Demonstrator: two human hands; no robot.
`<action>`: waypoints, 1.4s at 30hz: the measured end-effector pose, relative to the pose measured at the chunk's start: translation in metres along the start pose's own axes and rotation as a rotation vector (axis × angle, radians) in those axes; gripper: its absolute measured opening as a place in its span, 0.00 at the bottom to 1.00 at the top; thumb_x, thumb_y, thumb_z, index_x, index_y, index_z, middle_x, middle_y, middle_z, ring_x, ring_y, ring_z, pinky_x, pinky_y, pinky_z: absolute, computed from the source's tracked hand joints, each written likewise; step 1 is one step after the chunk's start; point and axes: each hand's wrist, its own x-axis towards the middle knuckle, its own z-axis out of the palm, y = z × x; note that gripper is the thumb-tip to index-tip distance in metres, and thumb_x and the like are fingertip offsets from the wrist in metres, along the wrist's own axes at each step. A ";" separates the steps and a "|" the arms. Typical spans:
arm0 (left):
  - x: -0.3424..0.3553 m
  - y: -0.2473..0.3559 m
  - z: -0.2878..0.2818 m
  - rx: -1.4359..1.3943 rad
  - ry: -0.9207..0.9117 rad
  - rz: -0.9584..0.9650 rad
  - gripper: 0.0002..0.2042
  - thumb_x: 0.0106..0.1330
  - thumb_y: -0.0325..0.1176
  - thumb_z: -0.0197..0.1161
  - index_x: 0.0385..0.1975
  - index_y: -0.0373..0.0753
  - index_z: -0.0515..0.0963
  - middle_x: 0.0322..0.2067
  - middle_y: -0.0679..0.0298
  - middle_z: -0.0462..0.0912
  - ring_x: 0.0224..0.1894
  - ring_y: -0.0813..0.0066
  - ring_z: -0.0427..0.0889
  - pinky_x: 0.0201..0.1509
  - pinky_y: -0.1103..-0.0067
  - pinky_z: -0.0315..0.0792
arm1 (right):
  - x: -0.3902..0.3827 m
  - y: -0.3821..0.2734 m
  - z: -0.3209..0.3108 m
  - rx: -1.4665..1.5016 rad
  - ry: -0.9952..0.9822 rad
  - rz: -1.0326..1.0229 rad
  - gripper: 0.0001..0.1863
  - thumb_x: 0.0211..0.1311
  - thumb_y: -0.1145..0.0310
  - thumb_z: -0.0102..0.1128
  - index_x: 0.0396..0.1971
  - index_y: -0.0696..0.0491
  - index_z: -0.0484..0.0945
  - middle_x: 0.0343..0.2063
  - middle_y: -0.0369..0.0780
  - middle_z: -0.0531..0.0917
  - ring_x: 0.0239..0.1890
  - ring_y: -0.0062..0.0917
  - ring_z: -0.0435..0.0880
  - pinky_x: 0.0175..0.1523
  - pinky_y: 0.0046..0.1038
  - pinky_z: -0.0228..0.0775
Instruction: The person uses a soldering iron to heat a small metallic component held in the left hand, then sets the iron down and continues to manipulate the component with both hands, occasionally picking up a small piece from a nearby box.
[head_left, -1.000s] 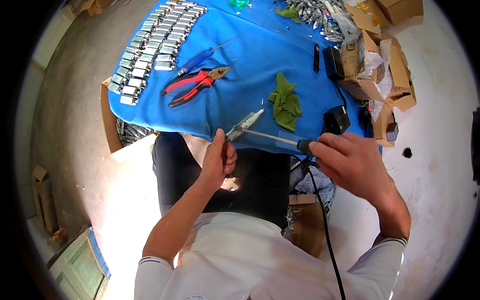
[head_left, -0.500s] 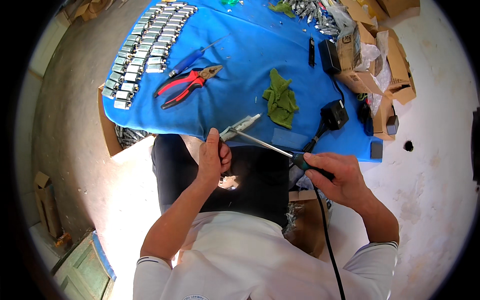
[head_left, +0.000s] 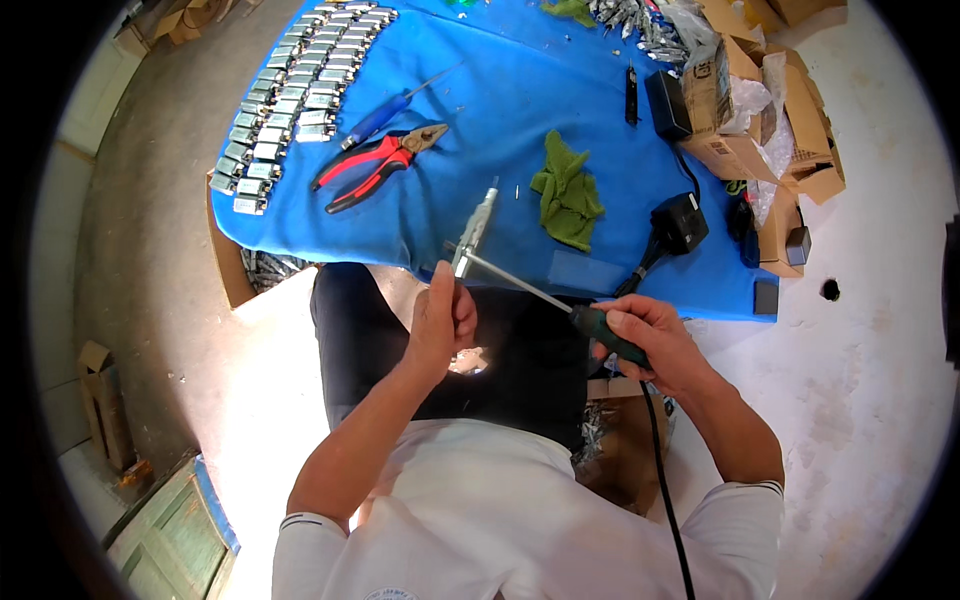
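Left hand [head_left: 442, 320] is closed around the lower end of a slim silver metal piece [head_left: 474, 228], which stands tilted with its far end over the near edge of the blue counter [head_left: 520, 120]. Right hand [head_left: 645, 340] is closed around the dark green handle of a soldering iron [head_left: 560, 300]; its thin metal shaft runs toward 10 o'clock and its tip meets the metal piece just above the left hand. A black cord [head_left: 660, 470] leaves the handle toward 6 o'clock. Both hands are held over the person's lap, just short of the counter edge. On the counter, at 11 o'clock from the left hand, lie red-handled pliers [head_left: 375, 165] and beside them a blue screwdriver [head_left: 385, 112]. Rows of small silver parts [head_left: 290, 95] sit farther out at 11 o'clock. A green cloth [head_left: 567, 190] lies at 1 o'clock, and a black power adapter [head_left: 678, 222] at 12 o'clock from the right hand, near cardboard boxes [head_left: 760, 110].
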 end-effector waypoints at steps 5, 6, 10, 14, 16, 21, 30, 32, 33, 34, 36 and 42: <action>0.001 0.017 -0.003 -0.123 0.019 -0.112 0.27 0.67 0.62 0.45 0.14 0.46 0.56 0.12 0.70 0.55 0.13 0.83 0.51 0.14 0.85 0.45 | -0.001 -0.001 0.006 -0.283 0.072 -0.148 0.17 0.63 0.64 0.56 0.49 0.56 0.75 0.26 0.38 0.81 0.19 0.14 0.74 0.25 0.17 0.67; 0.001 0.016 -0.003 -0.131 0.007 -0.117 0.28 0.67 0.62 0.45 0.14 0.46 0.56 0.12 0.71 0.55 0.13 0.83 0.51 0.14 0.85 0.45 | -0.001 0.001 0.008 -0.396 0.078 -0.261 0.17 0.62 0.64 0.58 0.48 0.56 0.75 0.27 0.39 0.81 0.22 0.17 0.76 0.28 0.19 0.69; 0.004 0.009 -0.001 -0.153 -0.033 -0.134 0.28 0.67 0.62 0.44 0.14 0.45 0.56 0.12 0.70 0.54 0.13 0.82 0.50 0.14 0.85 0.45 | 0.001 0.018 0.023 -0.823 0.171 -0.684 0.19 0.58 0.67 0.62 0.48 0.57 0.74 0.30 0.44 0.80 0.31 0.31 0.81 0.37 0.27 0.73; 0.004 0.012 -0.002 -0.147 -0.068 -0.125 0.28 0.68 0.61 0.43 0.14 0.45 0.56 0.12 0.70 0.55 0.13 0.82 0.51 0.14 0.85 0.46 | -0.001 0.021 0.020 -0.901 0.215 -0.686 0.19 0.58 0.68 0.61 0.49 0.56 0.73 0.34 0.47 0.79 0.32 0.38 0.80 0.36 0.31 0.71; 0.003 0.014 -0.004 -0.157 -0.102 -0.132 0.27 0.69 0.60 0.42 0.15 0.45 0.57 0.13 0.70 0.55 0.13 0.82 0.51 0.14 0.85 0.46 | -0.002 0.020 0.019 -0.894 0.204 -0.598 0.18 0.60 0.67 0.59 0.49 0.56 0.73 0.33 0.47 0.78 0.31 0.38 0.79 0.35 0.31 0.71; 0.002 0.012 -0.006 -0.184 -0.145 -0.138 0.26 0.70 0.58 0.41 0.15 0.45 0.56 0.13 0.70 0.56 0.13 0.82 0.51 0.14 0.85 0.48 | 0.003 0.027 0.023 -0.800 0.085 -0.593 0.16 0.64 0.66 0.52 0.50 0.55 0.73 0.26 0.45 0.77 0.27 0.37 0.77 0.34 0.31 0.69; 0.003 0.013 -0.004 -0.182 -0.084 -0.105 0.25 0.70 0.57 0.42 0.15 0.46 0.57 0.11 0.71 0.54 0.12 0.82 0.51 0.14 0.85 0.47 | -0.007 0.006 0.023 -0.423 -0.032 -0.268 0.23 0.65 0.64 0.53 0.59 0.52 0.68 0.25 0.35 0.77 0.23 0.15 0.73 0.29 0.20 0.68; 0.004 0.013 -0.002 -0.182 -0.066 -0.106 0.26 0.70 0.58 0.43 0.15 0.46 0.57 0.11 0.71 0.54 0.11 0.82 0.50 0.14 0.85 0.47 | 0.003 0.011 0.012 -0.382 -0.073 -0.244 0.24 0.65 0.64 0.53 0.60 0.51 0.67 0.27 0.33 0.77 0.22 0.13 0.73 0.26 0.17 0.66; 0.004 0.013 -0.001 -0.182 -0.056 -0.107 0.26 0.70 0.58 0.43 0.14 0.47 0.56 0.11 0.71 0.54 0.11 0.82 0.50 0.14 0.84 0.46 | 0.007 0.013 0.010 -0.361 -0.093 -0.232 0.24 0.65 0.64 0.53 0.61 0.51 0.67 0.28 0.32 0.77 0.22 0.12 0.73 0.25 0.15 0.66; 0.004 0.012 0.000 -0.180 -0.046 -0.101 0.26 0.69 0.58 0.43 0.14 0.47 0.56 0.10 0.71 0.54 0.11 0.82 0.50 0.14 0.84 0.46 | 0.006 0.014 0.013 -0.319 -0.092 -0.192 0.24 0.65 0.64 0.53 0.61 0.51 0.66 0.28 0.32 0.77 0.22 0.12 0.73 0.24 0.15 0.65; 0.004 0.010 0.004 -0.173 -0.027 -0.088 0.27 0.69 0.59 0.44 0.13 0.47 0.56 0.10 0.71 0.53 0.11 0.82 0.50 0.14 0.84 0.46 | 0.006 0.015 0.024 -0.232 -0.088 -0.115 0.24 0.67 0.63 0.51 0.61 0.51 0.65 0.29 0.33 0.77 0.22 0.12 0.74 0.23 0.14 0.64; 0.006 0.007 0.004 -0.180 -0.008 -0.057 0.28 0.68 0.60 0.45 0.12 0.46 0.55 0.11 0.71 0.54 0.11 0.82 0.50 0.12 0.85 0.44 | 0.011 0.026 0.026 0.043 -0.244 -0.033 0.22 0.71 0.58 0.44 0.60 0.51 0.66 0.28 0.37 0.76 0.20 0.15 0.74 0.18 0.15 0.63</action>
